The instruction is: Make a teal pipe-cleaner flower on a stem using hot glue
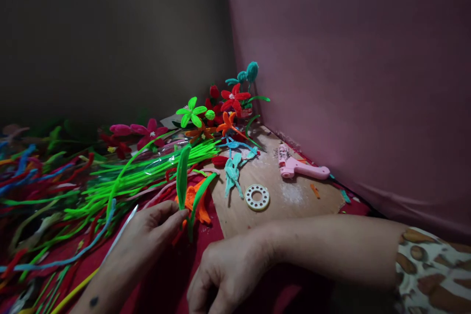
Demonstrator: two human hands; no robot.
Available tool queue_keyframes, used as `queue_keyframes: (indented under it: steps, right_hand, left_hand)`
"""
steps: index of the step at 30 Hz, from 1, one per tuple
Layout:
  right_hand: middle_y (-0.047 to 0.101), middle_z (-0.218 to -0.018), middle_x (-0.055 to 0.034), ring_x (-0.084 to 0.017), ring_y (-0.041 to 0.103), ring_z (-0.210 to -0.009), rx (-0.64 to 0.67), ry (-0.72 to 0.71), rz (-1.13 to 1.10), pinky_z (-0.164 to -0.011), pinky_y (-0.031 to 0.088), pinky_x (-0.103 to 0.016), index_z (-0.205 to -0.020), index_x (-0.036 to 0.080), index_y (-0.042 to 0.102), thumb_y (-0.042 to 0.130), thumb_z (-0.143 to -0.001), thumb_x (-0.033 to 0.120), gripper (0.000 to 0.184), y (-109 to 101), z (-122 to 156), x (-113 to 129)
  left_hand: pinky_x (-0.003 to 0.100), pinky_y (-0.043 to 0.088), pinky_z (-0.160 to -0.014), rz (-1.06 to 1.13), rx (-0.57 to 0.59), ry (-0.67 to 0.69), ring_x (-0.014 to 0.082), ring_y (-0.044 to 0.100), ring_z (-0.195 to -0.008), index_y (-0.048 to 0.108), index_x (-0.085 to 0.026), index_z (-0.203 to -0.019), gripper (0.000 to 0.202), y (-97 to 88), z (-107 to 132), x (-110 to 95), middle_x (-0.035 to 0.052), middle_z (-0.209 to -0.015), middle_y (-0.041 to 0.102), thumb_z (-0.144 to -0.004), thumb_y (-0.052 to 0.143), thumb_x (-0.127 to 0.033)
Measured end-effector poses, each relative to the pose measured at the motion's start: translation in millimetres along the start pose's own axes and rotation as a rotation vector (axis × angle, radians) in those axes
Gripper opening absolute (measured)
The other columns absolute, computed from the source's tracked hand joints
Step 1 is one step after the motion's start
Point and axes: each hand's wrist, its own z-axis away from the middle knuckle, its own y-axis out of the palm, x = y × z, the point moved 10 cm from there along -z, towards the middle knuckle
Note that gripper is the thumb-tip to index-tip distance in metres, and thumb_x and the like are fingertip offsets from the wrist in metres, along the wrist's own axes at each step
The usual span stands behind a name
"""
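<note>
My left hand pinches the stem of an orange pipe-cleaner flower that has two green looped leaves standing up from it. Scissors lie under or beside this hand, a blade pointing up and right. My right hand hangs lower, in front of the flower, with its fingers curled downward. What, if anything, those fingers hold is hidden. A patterned sleeve covers my right forearm at the right edge.
A bundle of neon green pipe cleaners and several mixed-colour ones cover the left. Finished flowers stand in the corner. On the brown board lie a pink glue gun, a white ring and a teal piece. A pink wall rises on the right.
</note>
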Motion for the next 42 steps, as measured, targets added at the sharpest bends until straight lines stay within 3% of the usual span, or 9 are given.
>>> queue_keyframes:
  steps: [3,6,12,16,22,31,38,40,42]
  right_hand:
    - [0.060,-0.071,0.0022,-0.007,0.056,-0.065,-0.015,-0.018,0.010,-0.062,0.042,-0.012,-0.079,0.011,0.061,0.061,-0.077,0.018,0.007,-0.4,-0.7,0.2]
    - [0.059,-0.072,0.0019,-0.007,0.055,-0.066,-0.018,-0.026,0.028,-0.063,0.042,-0.012,-0.081,0.012,0.061,0.060,-0.078,0.021,0.010,-0.1,-1.7,-3.1]
    - [0.058,-0.073,0.0006,-0.008,0.054,-0.066,-0.043,-0.040,0.059,-0.063,0.043,-0.014,-0.085,0.012,0.060,0.058,-0.078,0.029,0.018,-1.7,-1.8,-5.4]
    - [0.059,-0.077,0.0005,-0.008,0.055,-0.070,-0.093,-0.040,0.090,-0.065,0.042,-0.012,-0.086,0.012,0.061,0.059,-0.078,0.028,0.017,-5.8,-1.9,-4.4]
    - [0.059,-0.076,0.0022,-0.006,0.053,-0.070,-0.132,-0.094,0.106,-0.065,0.040,-0.010,-0.085,0.012,0.063,0.058,-0.079,0.026,0.016,-8.2,0.8,3.1]
    - [0.058,-0.070,0.0013,-0.007,0.052,-0.064,-0.216,0.009,-0.040,-0.057,0.040,-0.013,-0.082,0.010,0.067,0.066,-0.072,0.026,0.019,-12.5,9.4,3.6]
    - [0.056,-0.064,0.0016,-0.006,0.050,-0.055,-0.273,0.045,-0.139,-0.052,0.039,-0.015,-0.080,0.010,0.069,0.069,-0.070,0.029,0.022,-16.2,12.0,0.8]
    - [0.056,-0.064,0.0010,-0.006,0.050,-0.055,-0.277,0.032,-0.159,-0.052,0.040,-0.015,-0.080,0.010,0.069,0.069,-0.069,0.032,0.025,-16.5,11.6,1.3]
    - [0.056,-0.064,0.0007,-0.006,0.050,-0.054,-0.271,0.037,-0.181,-0.050,0.039,-0.015,-0.081,0.009,0.070,0.068,-0.070,0.031,0.025,-15.2,10.6,1.0]
  left_hand:
    - [0.022,0.038,-0.050,-0.016,0.056,0.008,0.0137,0.046,-0.056,0.063,-0.017,-0.063,0.032,7.4,-0.1,0.2,0.0004,-0.060,0.058,-0.064,0.061,-0.049]
    - [0.021,0.033,-0.047,-0.050,0.016,0.042,0.0114,0.040,-0.051,0.060,-0.017,-0.059,0.032,5.3,0.0,-0.7,-0.0023,-0.053,0.050,-0.067,0.058,-0.047]
    - [0.021,0.035,-0.050,0.049,-0.052,0.051,0.0115,0.043,-0.054,0.057,-0.017,-0.062,0.028,-7.2,6.3,-6.8,-0.0029,-0.057,0.050,-0.068,0.060,-0.045]
    - [0.020,0.026,-0.040,0.202,-0.125,-0.065,0.0077,0.034,-0.042,0.049,-0.018,-0.055,0.035,-18.6,12.8,-0.1,-0.0059,-0.045,0.043,-0.059,0.065,-0.049]
    - [0.018,0.024,-0.036,0.342,-0.089,-0.130,0.0057,0.034,-0.035,0.043,-0.018,-0.051,0.041,-9.7,17.0,3.7,-0.0062,-0.037,0.043,-0.054,0.072,-0.046]
    - [0.016,0.024,-0.032,0.487,-0.024,-0.100,0.0052,0.037,-0.031,0.048,-0.019,-0.078,0.033,8.2,13.8,8.4,-0.0097,-0.045,0.050,-0.058,0.071,-0.031]
    - [0.019,0.036,-0.039,0.323,-0.005,0.047,0.0089,0.048,-0.042,0.053,-0.018,-0.082,0.022,24.6,19.8,2.8,-0.0051,-0.057,0.057,-0.066,0.065,-0.027]
    - [0.021,0.039,-0.042,0.217,-0.021,0.092,0.0105,0.051,-0.046,0.056,-0.018,-0.083,0.019,18.6,21.8,-0.2,-0.0031,-0.061,0.060,-0.070,0.063,-0.030]
    - [0.022,0.042,-0.047,0.116,-0.092,0.132,0.0118,0.054,-0.050,0.059,-0.018,-0.085,0.019,1.1,21.3,-5.2,-0.0011,-0.066,0.063,-0.075,0.057,-0.034]
